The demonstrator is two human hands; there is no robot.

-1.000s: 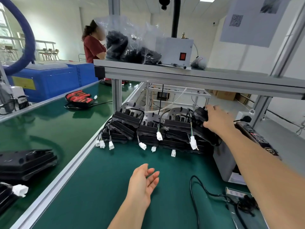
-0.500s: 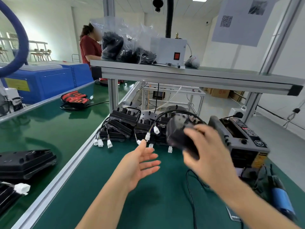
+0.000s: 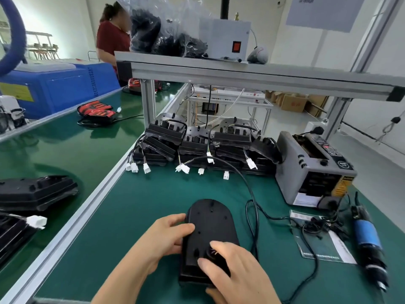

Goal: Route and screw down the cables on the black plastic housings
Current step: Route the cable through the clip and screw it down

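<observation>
The right hand (image 3: 238,275) lies over the near end of the black housing (image 3: 210,224), hiding that end and its own grip, and runs off the bottom edge. Other housings (image 3: 32,191) are cropped at the left edge. The tape dispenser (image 3: 311,172) has labels too small to read.

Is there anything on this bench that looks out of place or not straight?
The pile of housings is untidy: the right-end housing leans steeply toward the grey tape dispenser, and a left housing sits tilted too. The held housing looks fine. Nothing looks spilled or broken.
</observation>
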